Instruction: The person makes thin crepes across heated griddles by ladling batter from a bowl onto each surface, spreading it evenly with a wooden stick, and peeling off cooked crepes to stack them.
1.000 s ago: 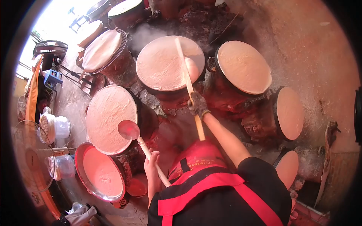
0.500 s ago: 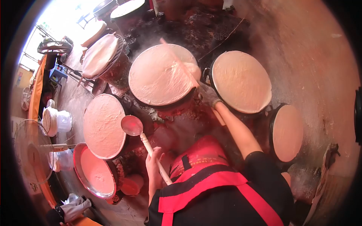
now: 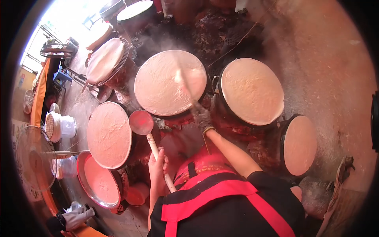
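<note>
My left hand (image 3: 158, 168) is closed around the pale handle of a ladle (image 3: 141, 122), whose round bowl points up and away from me. On my right hand (image 3: 202, 117) is a dark glove; its fingers grip a long, thin, flat stick (image 3: 185, 83), slightly blurred. The stick reaches across the round batter sheet (image 3: 158, 85) on the middle griddle. Whether it touches the sheet or hovers just over it, I cannot tell. Steam rises at the sheet's far edge.
Round covered griddles stand at right (image 3: 252, 91), far right (image 3: 300, 145) and left (image 3: 109, 134). A metal-rimmed basin of pale liquid (image 3: 98, 179) sits lower left. Behind are a rack with a pale sheet (image 3: 106, 61), a fan (image 3: 35, 158) and a white bucket (image 3: 68, 128).
My right hand has moved left and nearer to me, and the stick has shifted with it. The bulge at the sheet's right side no longer shows. My left hand still holds the ladle.
</note>
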Action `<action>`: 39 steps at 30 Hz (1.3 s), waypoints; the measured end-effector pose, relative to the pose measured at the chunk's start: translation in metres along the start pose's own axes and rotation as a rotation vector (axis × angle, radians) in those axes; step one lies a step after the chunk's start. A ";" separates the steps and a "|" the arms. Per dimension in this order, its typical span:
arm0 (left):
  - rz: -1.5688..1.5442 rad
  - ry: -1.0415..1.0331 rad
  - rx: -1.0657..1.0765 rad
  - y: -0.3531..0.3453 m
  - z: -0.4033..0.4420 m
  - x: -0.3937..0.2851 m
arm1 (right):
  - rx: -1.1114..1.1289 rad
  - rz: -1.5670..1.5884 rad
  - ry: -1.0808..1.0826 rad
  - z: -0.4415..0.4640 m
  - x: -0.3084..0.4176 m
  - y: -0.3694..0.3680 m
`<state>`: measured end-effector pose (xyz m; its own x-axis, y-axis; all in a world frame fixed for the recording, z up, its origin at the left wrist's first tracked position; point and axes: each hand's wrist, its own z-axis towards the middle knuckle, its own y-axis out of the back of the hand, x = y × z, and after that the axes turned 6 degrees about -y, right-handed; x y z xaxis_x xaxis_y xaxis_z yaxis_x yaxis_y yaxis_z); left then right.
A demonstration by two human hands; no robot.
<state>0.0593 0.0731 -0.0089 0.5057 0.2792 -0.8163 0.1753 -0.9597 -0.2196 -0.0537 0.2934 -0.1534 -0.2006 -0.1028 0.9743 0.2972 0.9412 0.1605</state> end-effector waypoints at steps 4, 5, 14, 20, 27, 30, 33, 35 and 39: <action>-0.022 0.017 0.043 0.002 0.003 -0.004 | 0.158 0.088 -0.007 0.006 0.019 0.019; -0.055 0.024 0.060 0.005 0.005 -0.004 | 0.017 0.076 0.005 0.003 0.024 0.029; -0.089 0.117 0.102 0.014 0.004 -0.002 | 0.060 0.134 -0.010 0.037 -0.001 0.026; -0.034 0.156 0.125 0.019 0.021 -0.004 | 0.301 0.095 -0.349 0.006 0.016 0.049; 0.105 0.013 0.166 0.000 0.125 -0.010 | -0.084 0.064 -0.031 -0.060 -0.029 0.061; 0.156 0.029 0.131 -0.033 0.150 -0.001 | -0.016 0.022 -0.003 -0.070 -0.035 0.032; -0.003 0.162 0.100 -0.057 0.151 0.005 | 0.239 0.142 -0.075 -0.083 -0.038 0.006; -0.405 0.378 0.200 -0.052 0.165 0.004 | 0.349 0.067 -0.011 -0.084 -0.043 0.004; -0.783 0.542 0.495 -0.002 0.103 -0.079 | 0.237 -0.157 0.499 -0.057 0.013 0.033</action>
<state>-0.0676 0.0498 0.0008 0.7301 0.6824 -0.0351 0.3133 -0.3800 -0.8703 0.0064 0.3048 -0.1264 0.2564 -0.3322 0.9077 0.0702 0.9430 0.3253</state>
